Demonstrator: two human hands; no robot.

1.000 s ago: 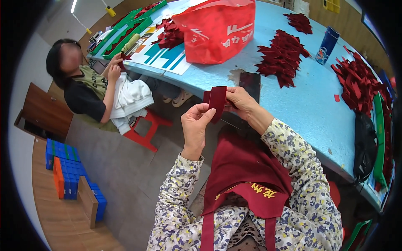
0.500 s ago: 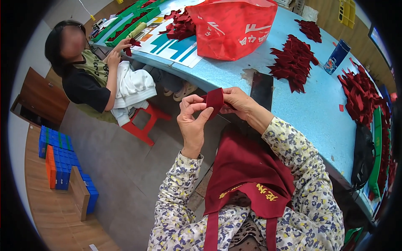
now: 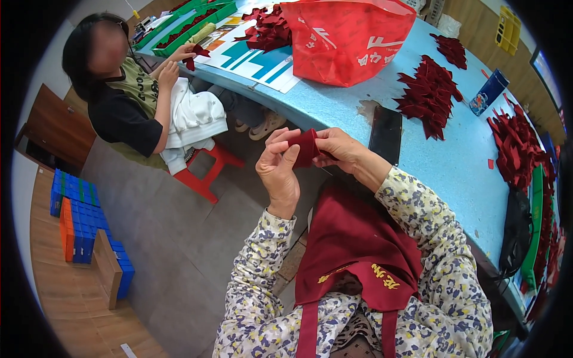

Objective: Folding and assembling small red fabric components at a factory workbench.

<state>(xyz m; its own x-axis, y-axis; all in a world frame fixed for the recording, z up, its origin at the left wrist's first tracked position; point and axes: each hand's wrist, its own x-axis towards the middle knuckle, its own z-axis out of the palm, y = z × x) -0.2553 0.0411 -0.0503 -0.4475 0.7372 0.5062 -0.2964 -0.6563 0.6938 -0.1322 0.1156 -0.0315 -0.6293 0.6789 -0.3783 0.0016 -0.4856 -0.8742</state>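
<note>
A dark red velvet ribbon (image 3: 305,148), bent into a loop, is held up over my lap just off the table's edge. My left hand (image 3: 280,170) grips its left side between thumb and fingers. On the other side my right hand (image 3: 343,149) pinches the ribbon's right edge, and part of the strip is hidden behind the fingers. The nearest thing on the table to my right hand is a black phone (image 3: 385,135). Beyond it lies a pile of dark red ribbon bows (image 3: 431,95).
The light blue table (image 3: 441,161) carries a red bag (image 3: 349,45), a blue can (image 3: 489,92), more red bows (image 3: 518,140) and a green tray (image 3: 534,227). At left a co-worker (image 3: 128,95) sits on a red stool (image 3: 209,173), holding a red bow. Blue crates (image 3: 89,232) stand by the wall.
The ribbon loop has turned between my hands, its flat face now more rounded. Both hands stay close together. The whole view has shifted slightly.
</note>
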